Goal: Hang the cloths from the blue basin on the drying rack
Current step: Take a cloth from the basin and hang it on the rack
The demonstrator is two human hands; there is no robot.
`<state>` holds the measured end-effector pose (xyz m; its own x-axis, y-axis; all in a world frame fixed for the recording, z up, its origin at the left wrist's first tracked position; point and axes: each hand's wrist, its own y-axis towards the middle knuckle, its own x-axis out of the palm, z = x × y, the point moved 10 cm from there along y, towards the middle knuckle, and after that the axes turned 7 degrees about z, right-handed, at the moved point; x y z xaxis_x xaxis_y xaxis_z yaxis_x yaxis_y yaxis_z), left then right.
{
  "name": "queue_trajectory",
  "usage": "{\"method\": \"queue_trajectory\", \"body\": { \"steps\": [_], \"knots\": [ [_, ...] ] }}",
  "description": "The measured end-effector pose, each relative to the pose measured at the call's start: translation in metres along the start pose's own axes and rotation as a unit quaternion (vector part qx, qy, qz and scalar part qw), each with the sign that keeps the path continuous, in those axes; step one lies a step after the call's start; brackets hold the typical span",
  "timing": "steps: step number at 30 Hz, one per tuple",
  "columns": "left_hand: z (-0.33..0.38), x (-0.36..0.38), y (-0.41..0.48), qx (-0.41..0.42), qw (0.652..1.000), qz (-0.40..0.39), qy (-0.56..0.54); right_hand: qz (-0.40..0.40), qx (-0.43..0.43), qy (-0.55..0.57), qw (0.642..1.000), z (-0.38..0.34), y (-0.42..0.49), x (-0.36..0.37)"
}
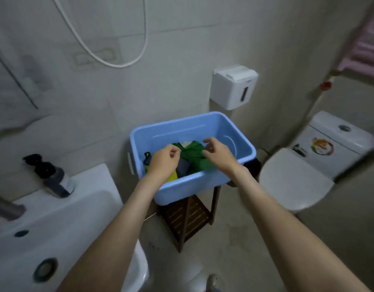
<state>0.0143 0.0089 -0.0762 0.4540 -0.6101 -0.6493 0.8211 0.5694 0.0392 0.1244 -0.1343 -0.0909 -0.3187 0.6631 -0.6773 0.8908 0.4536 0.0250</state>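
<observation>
no legible text, toilet sticker (321, 146) blurred

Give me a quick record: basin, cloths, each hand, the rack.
basin: blue basin on a wooden stool
cloths: green cloth, yellow cloth, grey cloth, all in the basin
left hand: above the cloths, fingers curled, grip unclear
right hand: above the green cloth, fingers part curled, nothing seen held
drying rack: not clearly in view

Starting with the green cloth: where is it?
Head view, centre: the green cloth lies in the blue basin, between the left hand and the right hand.
</observation>
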Motion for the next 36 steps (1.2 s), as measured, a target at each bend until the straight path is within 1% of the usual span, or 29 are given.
{"method": "queue_trajectory", "body": {
  "steps": [3,7,8,10,13,16,18,20,22,23,24,26,28,30,32,34,36],
  "knots": [
    [-0.019,0.0,0.026,-0.058,0.998,0.029,0.019,-0.128,-0.022,-0.067,0.989,0.008,0.054,0.041],
    [-0.048,-0.003,0.043,-0.114,0.99,0.054,0.066,-0.293,-0.069,-0.174,0.937,0.008,0.08,0.105],
    [-0.054,0.0,0.045,-0.124,0.988,0.049,0.073,-0.325,-0.064,-0.188,0.925,0.012,0.081,0.118],
    [-0.061,0.007,0.049,-0.133,0.988,0.033,0.07,-0.372,-0.039,-0.19,0.908,0.025,0.083,0.14],
    [-0.067,0.017,0.057,-0.136,0.989,0.004,0.06,-0.396,-0.015,-0.2,0.896,0.038,0.089,0.161],
    [-0.075,0.023,0.064,-0.142,0.987,-0.026,0.066,-0.396,-0.026,-0.207,0.894,0.034,0.09,0.172],
    [-0.078,0.026,0.07,-0.152,0.986,-0.041,0.061,-0.402,-0.038,-0.188,0.895,0.024,0.088,0.173],
    [-0.081,0.036,0.077,-0.144,0.982,-0.095,0.07,-0.407,-0.015,-0.078,0.91,0.007,0.09,0.17],
    [-0.084,0.05,0.08,-0.126,0.973,-0.165,0.099,-0.375,0.018,0.065,0.925,-0.016,0.1,0.152],
    [-0.083,0.054,0.082,-0.122,0.971,-0.177,0.103,-0.354,0.024,0.131,0.926,-0.03,0.105,0.14],
    [-0.083,0.054,0.085,-0.123,0.973,-0.171,0.095,-0.339,0.027,0.194,0.92,-0.044,0.108,0.126],
    [-0.075,0.048,0.096,-0.118,0.983,-0.122,0.067,-0.311,0.042,0.298,0.902,-0.063,0.116,0.097],
    [-0.061,0.041,0.107,-0.085,0.991,-0.083,0.063,-0.274,0.041,0.352,0.894,-0.074,0.126,0.067],
    [-0.04,0.033,0.117,-0.049,0.996,-0.061,0.043,-0.215,0.02,0.367,0.905,-0.077,0.135,0.031],
    [-0.019,0.029,0.12,-0.039,0.998,-0.054,-0.019,-0.161,0.006,0.359,0.919,-0.07,0.139,-0.001],
    [0.011,0.031,0.12,-0.006,0.995,-0.063,-0.073,-0.105,-0.009,0.356,0.929,-0.059,0.134,-0.038],
    [0.042,0.038,0.118,0.041,0.991,-0.085,-0.096,-0.071,-0.017,0.374,0.924,-0.05,0.123,-0.067]
  ]
}}
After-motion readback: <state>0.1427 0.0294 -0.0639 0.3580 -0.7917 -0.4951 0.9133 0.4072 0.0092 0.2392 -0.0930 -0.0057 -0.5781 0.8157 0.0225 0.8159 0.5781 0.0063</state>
